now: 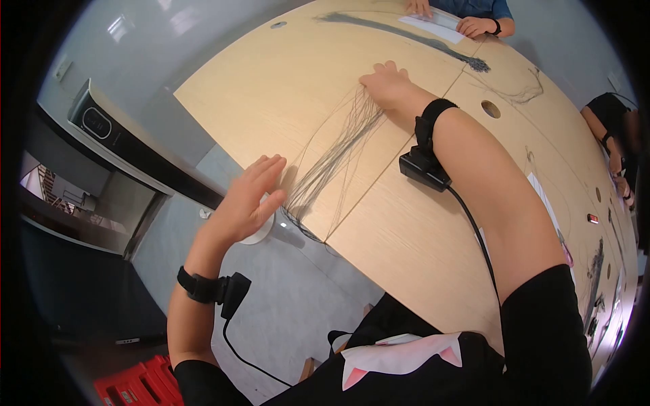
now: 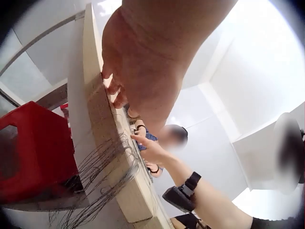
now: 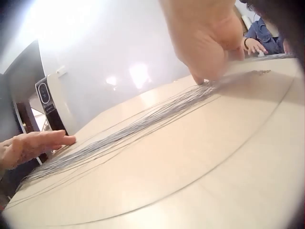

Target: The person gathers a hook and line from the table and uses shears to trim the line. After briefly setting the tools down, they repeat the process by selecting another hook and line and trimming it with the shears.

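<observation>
A long bundle of thin grey strands (image 1: 342,152) lies across the pale wooden table, fanned in the middle, its near end drooping over the edge. At the far end, where the strands draw together, my right hand (image 1: 387,86) reaches down and grips them with bent fingers; a short tail runs on past it in the right wrist view. My left hand (image 1: 247,199) hovers by the table's edge beside the near end, fingers straight and thumb apart, holding nothing. From the left wrist, loose strand ends (image 2: 102,174) hang below the tabletop.
Another dark grey bundle (image 1: 433,44) lies farther back, near a person's hands (image 1: 474,27) on white paper. Stray strands (image 1: 521,95) curl near a round table hole (image 1: 491,109). A tall black-and-white appliance (image 1: 135,142) stands left of the table; a red crate (image 1: 139,382) sits low left.
</observation>
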